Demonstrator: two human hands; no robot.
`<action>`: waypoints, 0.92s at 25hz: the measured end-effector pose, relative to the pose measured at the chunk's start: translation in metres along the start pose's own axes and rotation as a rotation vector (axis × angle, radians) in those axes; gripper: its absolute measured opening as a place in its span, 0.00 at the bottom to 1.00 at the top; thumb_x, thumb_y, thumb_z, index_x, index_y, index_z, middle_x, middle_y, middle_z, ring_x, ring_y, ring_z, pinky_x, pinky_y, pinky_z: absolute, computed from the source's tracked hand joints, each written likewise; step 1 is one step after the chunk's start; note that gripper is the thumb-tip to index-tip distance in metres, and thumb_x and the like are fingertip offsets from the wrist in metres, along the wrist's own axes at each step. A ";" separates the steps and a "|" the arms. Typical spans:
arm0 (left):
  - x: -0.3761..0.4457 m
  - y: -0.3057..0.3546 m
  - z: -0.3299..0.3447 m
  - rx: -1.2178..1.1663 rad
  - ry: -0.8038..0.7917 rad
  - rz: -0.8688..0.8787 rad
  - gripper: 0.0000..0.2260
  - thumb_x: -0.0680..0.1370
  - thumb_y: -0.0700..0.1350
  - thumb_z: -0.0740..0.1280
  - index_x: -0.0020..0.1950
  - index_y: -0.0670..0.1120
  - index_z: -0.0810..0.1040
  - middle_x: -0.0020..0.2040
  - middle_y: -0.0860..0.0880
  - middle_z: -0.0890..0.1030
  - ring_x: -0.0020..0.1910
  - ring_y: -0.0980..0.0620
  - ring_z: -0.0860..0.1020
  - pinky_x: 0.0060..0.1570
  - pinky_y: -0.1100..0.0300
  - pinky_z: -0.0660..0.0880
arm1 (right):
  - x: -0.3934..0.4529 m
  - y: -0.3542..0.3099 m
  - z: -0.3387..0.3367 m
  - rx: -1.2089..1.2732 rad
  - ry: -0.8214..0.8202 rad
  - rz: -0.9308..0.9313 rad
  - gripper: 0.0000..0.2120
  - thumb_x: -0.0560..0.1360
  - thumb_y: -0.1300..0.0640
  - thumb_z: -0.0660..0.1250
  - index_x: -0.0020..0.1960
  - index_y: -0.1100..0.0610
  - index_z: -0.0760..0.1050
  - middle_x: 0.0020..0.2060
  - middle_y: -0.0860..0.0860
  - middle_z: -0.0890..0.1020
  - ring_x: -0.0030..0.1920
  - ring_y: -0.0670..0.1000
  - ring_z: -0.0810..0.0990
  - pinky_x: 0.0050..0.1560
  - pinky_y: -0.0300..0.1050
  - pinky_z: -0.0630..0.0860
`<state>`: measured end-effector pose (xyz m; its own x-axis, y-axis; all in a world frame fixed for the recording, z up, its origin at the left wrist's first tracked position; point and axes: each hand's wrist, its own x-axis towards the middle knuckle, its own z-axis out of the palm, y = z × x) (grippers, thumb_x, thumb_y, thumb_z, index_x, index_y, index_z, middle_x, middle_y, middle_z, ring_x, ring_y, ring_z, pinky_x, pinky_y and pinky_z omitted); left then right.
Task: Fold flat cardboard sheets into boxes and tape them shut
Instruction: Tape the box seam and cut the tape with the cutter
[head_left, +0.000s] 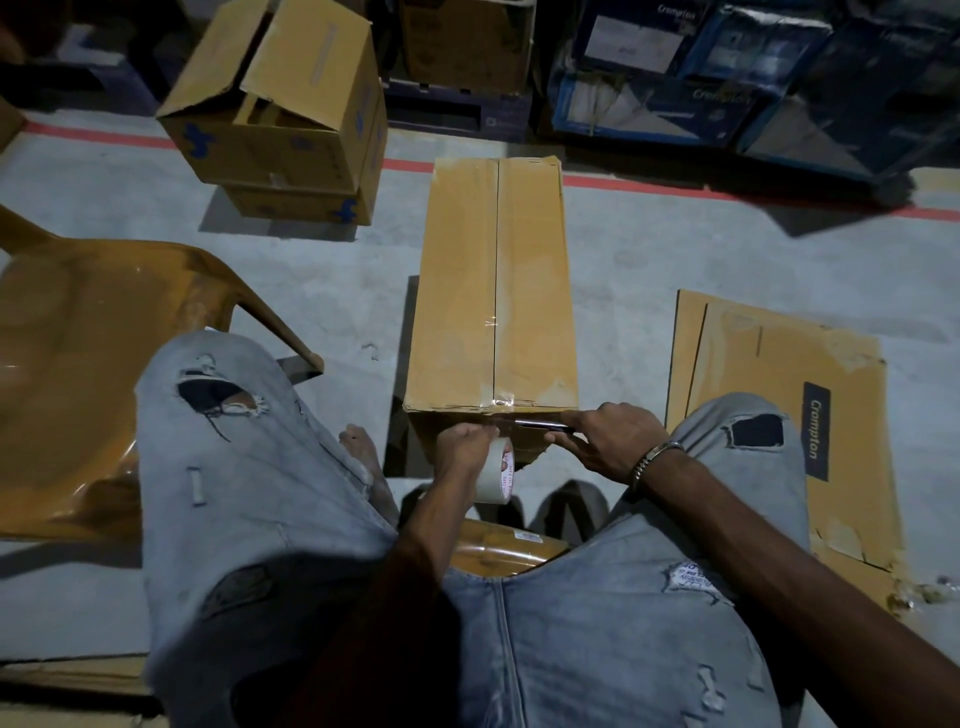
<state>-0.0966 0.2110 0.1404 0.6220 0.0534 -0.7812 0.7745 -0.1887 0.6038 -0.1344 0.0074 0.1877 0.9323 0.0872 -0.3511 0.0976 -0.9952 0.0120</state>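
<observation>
1. A seated person in pale ripped jeans looks down at a long tan corrugated cardboard box (496, 291) lying on the grey concrete floor (675, 260), at twelve o'clock from their knees.
2. The box's top flaps are closed and a strip of clear glossy tape runs along the centre seam to the near edge, so this face looks nearly sealed.
3. The left hand (462, 447) has its fingers curled round a roll of white-cored clear tape (496, 470), held against the box's near end at six o'clock of the box.
4. The right hand (605, 441), wearing a metal bracelet, grips a slim dark tool (540, 426), probably a cutter, laid against the tape at the box edge.
5. The step in hand seems to be cutting the tape free from the roll.
6. A flat tan cardboard sheet with a dark printed label (779, 415) lies at three o'clock, not yet folded.
7. An open brown carton with blue marks (280, 114) stands at eleven o'clock, untaped.
8. A smooth amber plastic chair (93, 364) sits at nine o'clock.
</observation>
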 end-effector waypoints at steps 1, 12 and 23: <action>0.000 0.000 0.000 -0.002 -0.006 -0.006 0.08 0.79 0.49 0.72 0.54 0.46 0.83 0.50 0.43 0.85 0.43 0.46 0.81 0.41 0.56 0.76 | 0.001 -0.001 -0.001 -0.003 -0.003 -0.002 0.26 0.83 0.31 0.50 0.72 0.41 0.73 0.47 0.56 0.84 0.46 0.58 0.83 0.38 0.46 0.70; -0.003 0.001 0.000 -0.050 0.002 -0.036 0.03 0.79 0.45 0.73 0.49 0.46 0.80 0.40 0.46 0.82 0.36 0.48 0.79 0.37 0.59 0.75 | 0.011 -0.019 -0.004 -0.041 -0.035 -0.002 0.21 0.85 0.37 0.53 0.70 0.45 0.74 0.49 0.56 0.84 0.50 0.59 0.83 0.41 0.47 0.71; -0.007 0.005 -0.001 -0.050 0.023 -0.061 0.05 0.78 0.47 0.73 0.52 0.48 0.82 0.45 0.45 0.83 0.41 0.46 0.81 0.49 0.51 0.81 | 0.003 -0.032 -0.005 -0.075 0.024 0.058 0.21 0.85 0.39 0.53 0.68 0.51 0.74 0.48 0.57 0.84 0.49 0.61 0.83 0.39 0.49 0.71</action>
<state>-0.0969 0.2101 0.1495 0.5757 0.0858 -0.8131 0.8153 -0.1352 0.5630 -0.1333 0.0394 0.1906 0.9450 0.0313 -0.3257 0.0680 -0.9925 0.1019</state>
